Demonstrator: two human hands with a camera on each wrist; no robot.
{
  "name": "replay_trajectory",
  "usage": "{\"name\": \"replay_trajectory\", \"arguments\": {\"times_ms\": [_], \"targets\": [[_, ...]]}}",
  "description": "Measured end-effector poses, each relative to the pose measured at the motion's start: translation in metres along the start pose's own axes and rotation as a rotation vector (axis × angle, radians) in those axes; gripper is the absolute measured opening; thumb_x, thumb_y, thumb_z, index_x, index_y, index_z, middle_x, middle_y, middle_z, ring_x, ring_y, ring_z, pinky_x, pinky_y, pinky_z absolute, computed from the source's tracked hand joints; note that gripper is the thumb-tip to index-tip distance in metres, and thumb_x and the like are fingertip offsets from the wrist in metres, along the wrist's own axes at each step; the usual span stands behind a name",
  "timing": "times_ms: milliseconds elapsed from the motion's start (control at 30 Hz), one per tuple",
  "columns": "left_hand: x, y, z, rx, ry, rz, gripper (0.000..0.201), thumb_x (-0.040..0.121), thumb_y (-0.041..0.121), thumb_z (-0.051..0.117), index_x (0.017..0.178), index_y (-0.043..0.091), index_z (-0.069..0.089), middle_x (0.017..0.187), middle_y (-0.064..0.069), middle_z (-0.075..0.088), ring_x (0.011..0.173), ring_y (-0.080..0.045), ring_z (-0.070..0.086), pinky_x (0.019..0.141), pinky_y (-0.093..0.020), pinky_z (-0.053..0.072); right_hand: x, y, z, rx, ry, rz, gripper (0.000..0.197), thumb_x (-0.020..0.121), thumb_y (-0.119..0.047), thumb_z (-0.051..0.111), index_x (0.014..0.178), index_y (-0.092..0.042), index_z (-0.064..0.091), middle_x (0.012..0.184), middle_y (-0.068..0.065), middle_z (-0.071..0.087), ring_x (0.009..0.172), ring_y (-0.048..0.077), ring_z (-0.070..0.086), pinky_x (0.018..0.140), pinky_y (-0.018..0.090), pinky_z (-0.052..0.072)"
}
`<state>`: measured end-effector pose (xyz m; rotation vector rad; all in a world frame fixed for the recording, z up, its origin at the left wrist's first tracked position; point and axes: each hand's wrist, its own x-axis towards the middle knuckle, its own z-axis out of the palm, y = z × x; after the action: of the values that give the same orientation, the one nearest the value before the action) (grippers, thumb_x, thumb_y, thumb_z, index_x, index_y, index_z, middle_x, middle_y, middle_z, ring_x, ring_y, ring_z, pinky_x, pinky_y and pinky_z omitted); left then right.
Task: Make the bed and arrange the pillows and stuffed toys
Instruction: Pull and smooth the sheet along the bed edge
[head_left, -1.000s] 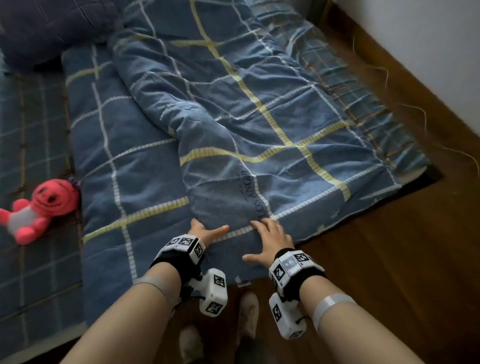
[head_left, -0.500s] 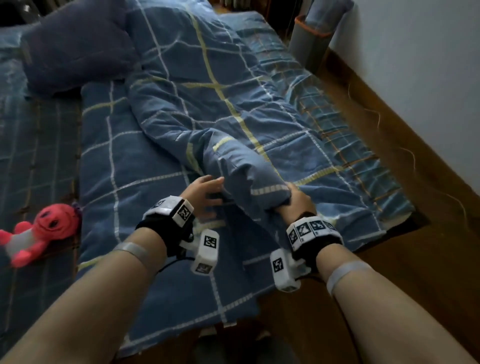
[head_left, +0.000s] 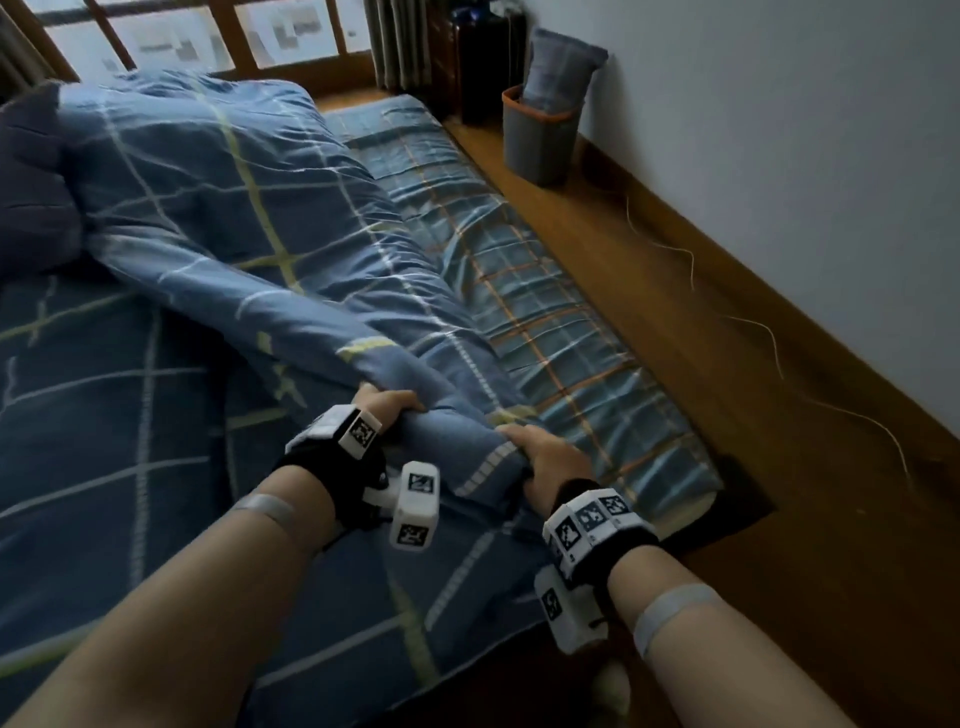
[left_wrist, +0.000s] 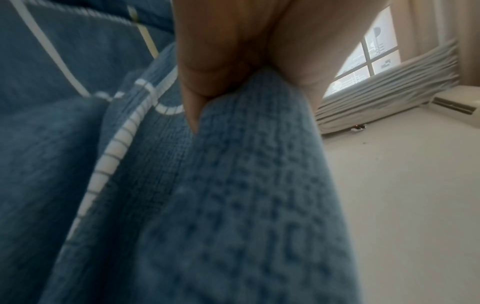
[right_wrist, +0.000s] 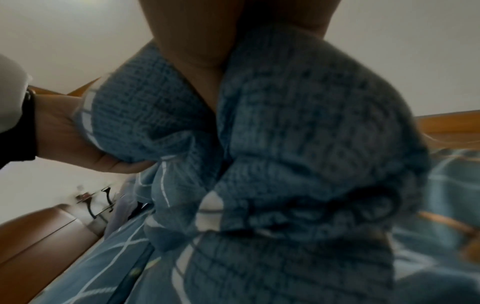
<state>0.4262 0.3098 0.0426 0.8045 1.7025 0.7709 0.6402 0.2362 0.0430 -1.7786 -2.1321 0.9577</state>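
A blue quilt (head_left: 249, 223) with white and yellow grid lines lies bunched along the bed, raised off the layer beneath at its near end. My left hand (head_left: 387, 408) grips that near edge from the left, and my right hand (head_left: 540, 457) grips it from the right, a short span apart. Both wrist views show fingers curled into the blue quilt (left_wrist: 233, 185) (right_wrist: 285, 144); the left hand (right_wrist: 78, 139) appears at the left edge of the right wrist view. A dark blue pillow (head_left: 31, 197) sits at the far left. No stuffed toy is in view.
A plaid sheet (head_left: 545, 332) covers the mattress on the right, beside a wooden ledge (head_left: 675, 312). A grey bin (head_left: 540, 140) with a rolled cloth stands against the white wall. Thin cords (head_left: 763, 332) trail along the ledge. A window (head_left: 182, 36) is behind the bed.
Both hands went from lying flat on the quilt's near edge to gripping it and lifting it. The view swung up and right, and the pink toy left the frame.
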Motion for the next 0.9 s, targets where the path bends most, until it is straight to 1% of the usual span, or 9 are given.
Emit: {"name": "replay_trajectory", "arguments": {"times_ms": [133,233,300,367,500,700,800,867,900], "targets": [[-0.022,0.067,0.130,-0.067,-0.103,0.072,0.041,0.073,-0.012,0.062,0.104,0.012,0.052,0.089,-0.003,0.058,0.096,-0.026,0.057,0.101,-0.052,0.046,-0.005,0.101,-0.086,0.061,0.090,0.046,0.061,0.076,0.002,0.048,0.127,-0.032,0.051,0.129,-0.001,0.054,0.117,0.022,0.054,0.101,0.030,0.041],[-0.034,0.113,0.221,-0.116,-0.174,0.111,0.053,0.074,-0.013,0.063,0.121,0.009,0.052,0.103,-0.007,0.057,0.102,-0.027,0.057,0.102,-0.049,0.046,-0.010,0.168,-0.150,0.067,0.261,0.089,0.056,0.076,0.006,0.055,0.125,-0.023,0.055,0.125,0.008,0.056,0.116,0.027,0.055,0.101,0.035,0.042],[-0.042,0.136,0.267,-0.135,-0.221,0.133,0.066,0.073,-0.011,0.065,0.132,0.008,0.045,0.108,-0.009,0.057,0.110,-0.031,0.059,0.101,-0.048,0.046,-0.018,0.197,-0.183,0.061,0.332,0.130,0.053,0.077,0.008,0.054,0.124,-0.016,0.055,0.121,0.012,0.056,0.114,0.031,0.054,0.100,0.039,0.043],[-0.051,0.151,0.305,-0.139,-0.269,0.121,0.078,0.071,-0.008,0.067,0.140,0.013,0.035,0.114,-0.012,0.057,0.114,-0.033,0.057,0.101,-0.047,0.046,-0.030,0.222,-0.210,0.015,0.347,0.167,0.056,0.074,0.010,0.051,0.125,-0.013,0.054,0.123,0.013,0.055,0.115,0.031,0.052,0.101,0.038,0.041],[-0.048,0.155,0.358,-0.103,-0.376,0.099,0.093,0.061,-0.003,0.073,0.141,0.019,0.032,0.131,-0.018,0.054,0.118,-0.038,0.054,0.100,-0.052,0.045,-0.046,0.260,-0.235,-0.036,0.359,0.192,0.060,0.071,0.010,0.054,0.127,-0.012,0.053,0.124,0.016,0.054,0.116,0.035,0.051,0.102,0.039,0.040],[-0.019,0.171,0.418,-0.165,-0.222,0.052,0.088,0.072,-0.010,0.068,0.143,0.022,0.028,0.132,-0.020,0.052,0.118,-0.042,0.052,0.096,-0.062,0.043,-0.016,0.313,-0.277,-0.034,0.276,0.130,0.062,0.075,0.006,0.050,0.133,-0.017,0.047,0.129,0.011,0.051,0.120,0.029,0.048,0.103,0.033,0.037],[0.003,0.174,0.455,-0.199,-0.128,0.029,0.079,0.076,-0.008,0.064,0.143,0.015,0.029,0.129,-0.019,0.052,0.115,-0.033,0.052,0.097,-0.050,0.045,0.010,0.353,-0.302,-0.022,0.204,0.079,0.063,0.076,0.002,0.053,0.133,-0.024,0.046,0.130,0.007,0.052,0.118,0.028,0.052,0.102,0.033,0.041],[0.012,0.171,0.491,-0.153,-0.053,0.004,0.058,0.080,-0.005,0.061,0.134,0.004,0.039,0.126,-0.019,0.054,0.105,-0.026,0.052,0.089,-0.037,0.044,0.020,0.387,-0.323,-0.017,0.134,0.033,0.062,0.077,0.001,0.053,0.132,-0.028,0.045,0.128,0.005,0.053,0.115,0.028,0.054,0.099,0.034,0.044],[0.009,0.173,0.509,-0.171,-0.014,-0.021,0.051,0.080,-0.004,0.062,0.128,0.001,0.043,0.123,-0.020,0.055,0.103,-0.026,0.053,0.085,-0.036,0.044,0.024,0.404,-0.334,-0.020,0.097,0.017,0.062,0.077,0.001,0.053,0.131,-0.029,0.044,0.126,0.004,0.054,0.113,0.028,0.055,0.097,0.033,0.044]]}}
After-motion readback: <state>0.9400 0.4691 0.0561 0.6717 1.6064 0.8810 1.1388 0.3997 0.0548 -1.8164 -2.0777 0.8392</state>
